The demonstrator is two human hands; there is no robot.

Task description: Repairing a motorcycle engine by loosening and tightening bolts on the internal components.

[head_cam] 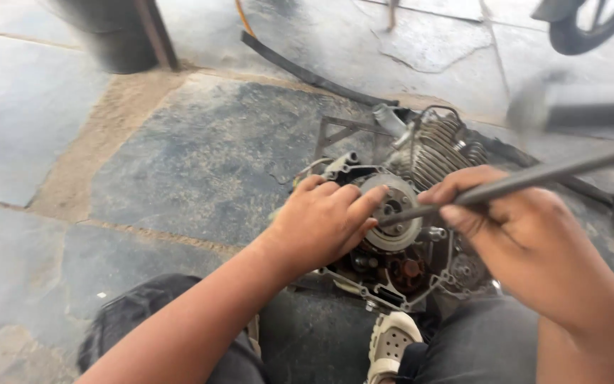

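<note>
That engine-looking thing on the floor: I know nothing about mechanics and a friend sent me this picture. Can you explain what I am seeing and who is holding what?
The picture comes from a camera worn on a person's head, looking down at their own arms and knees. On the stone floor lies a small engine with its side cover off, so round inner parts and gears show. Cooling fins stick out at its far end. The left hand rests on a round metal disc at the engine's side. The right hand grips a long dark metal rod, its tip pointing into the disc's middle. A light-coloured shoe shows below the engine. A dark strip lies on the floor beyond.
</note>
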